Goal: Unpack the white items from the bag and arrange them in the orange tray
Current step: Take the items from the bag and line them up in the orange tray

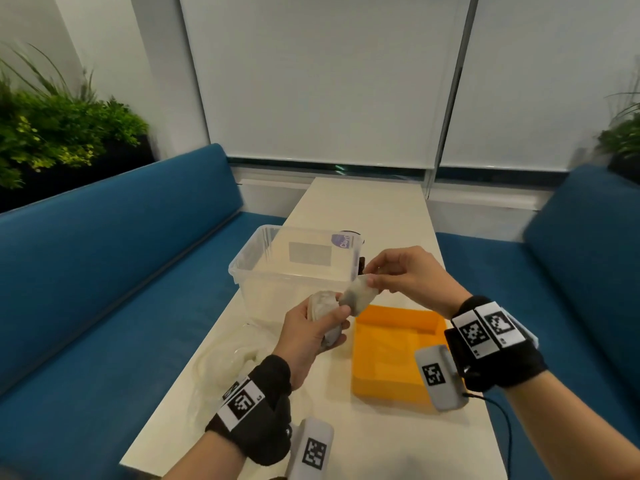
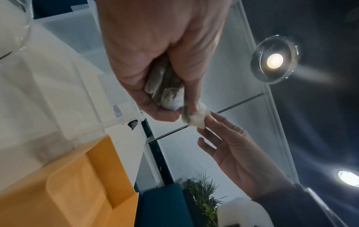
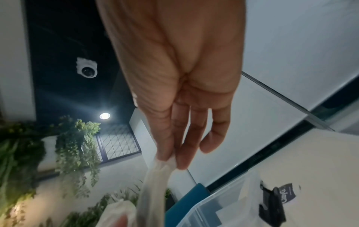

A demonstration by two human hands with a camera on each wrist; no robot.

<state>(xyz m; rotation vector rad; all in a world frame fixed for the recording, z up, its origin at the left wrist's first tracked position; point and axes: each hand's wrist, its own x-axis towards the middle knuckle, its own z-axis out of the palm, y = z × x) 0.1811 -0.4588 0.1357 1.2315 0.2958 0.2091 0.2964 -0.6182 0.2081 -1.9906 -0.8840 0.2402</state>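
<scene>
My left hand point(image 1: 330, 318) grips a crumpled whitish bundle point(image 1: 322, 306) above the white table, just left of the orange tray point(image 1: 398, 315). My right hand point(image 1: 372, 280) pinches the bundle's far end point(image 1: 358, 296) between thumb and fingertips and holds it stretched up to the right. In the left wrist view the bundle point(image 2: 167, 92) sits in the curled left hand point(image 2: 174, 110), and the right hand point(image 2: 207, 121) holds a white end piece point(image 2: 198, 118). In the right wrist view a thin translucent film point(image 3: 153, 184) hangs from the pinching right hand point(image 3: 172, 159). The tray point(image 2: 77, 184) lies below.
A clear plastic bin point(image 1: 263, 244) stands behind the hands, with a small black object point(image 1: 362, 265) at its right corner. Clear plastic wrapping point(image 1: 221, 358) lies on the table point(image 1: 363, 209) at the left. Blue sofas point(image 1: 104, 271) flank the narrow table.
</scene>
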